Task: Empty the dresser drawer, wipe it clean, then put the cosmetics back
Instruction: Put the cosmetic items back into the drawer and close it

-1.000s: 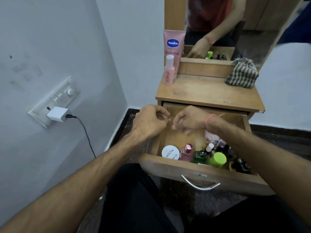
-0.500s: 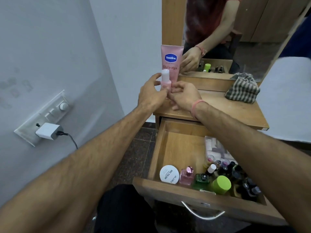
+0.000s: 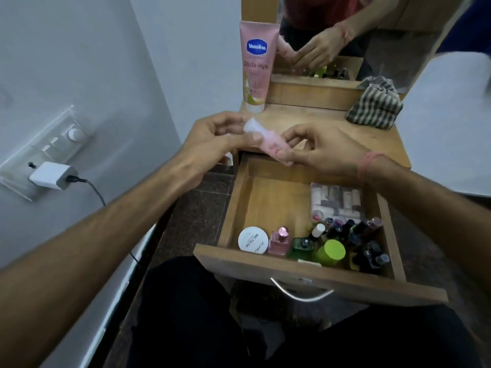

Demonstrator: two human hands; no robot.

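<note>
Holding a small pink bottle (image 3: 268, 144) tilted above the open drawer (image 3: 265, 197), we grip it with both left hand (image 3: 212, 139) and right hand (image 3: 321, 152); nail polishes (image 3: 361, 243) crowd the near right corner.

We count two hands, left (image 3: 212, 139) and right (image 3: 324, 152), sharing one small pink bottle (image 3: 268, 144); one Vaseline tube (image 3: 256, 65) and one checked cloth (image 3: 374, 107) on the desk (image 3: 318, 123); one white round tin (image 3: 253, 239) in one open drawer (image 3: 265, 261).
</note>
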